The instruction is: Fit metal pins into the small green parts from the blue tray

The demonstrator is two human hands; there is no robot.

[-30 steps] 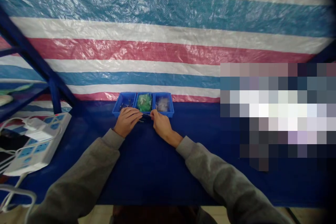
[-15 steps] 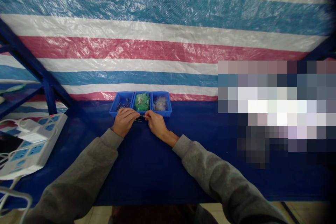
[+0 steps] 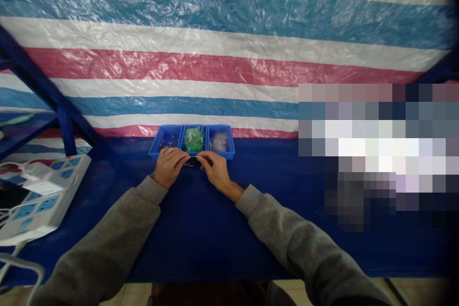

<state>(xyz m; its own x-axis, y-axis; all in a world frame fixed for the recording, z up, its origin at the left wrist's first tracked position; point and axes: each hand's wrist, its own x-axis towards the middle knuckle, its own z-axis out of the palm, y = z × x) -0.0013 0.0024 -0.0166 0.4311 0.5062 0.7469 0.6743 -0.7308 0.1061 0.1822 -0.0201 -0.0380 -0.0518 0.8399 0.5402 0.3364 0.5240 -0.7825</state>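
My left hand (image 3: 168, 166) rests on the dark blue table (image 3: 201, 229) just in front of three small blue trays, fingers curled round thin dark metal pieces (image 3: 191, 161). My right hand (image 3: 215, 168) faces it, fingertips pinched on the same small pieces between the two hands. The left tray (image 3: 165, 142) holds small metal parts, the middle tray (image 3: 194, 139) green bits, the right tray (image 3: 220, 141) pale translucent bits. Both arms wear grey sleeves.
A white power strip with blue sockets (image 3: 39, 203) and white cables lies at the left table edge. Blue shelf posts (image 3: 66, 131) stand at the left. A striped plastic tarp (image 3: 222, 57) hangs behind the trays. A blurred patch covers the right.
My right hand has shifted slightly left, closer to my left hand; the view moved a little, and both hands stay pinched on the small metal pieces.
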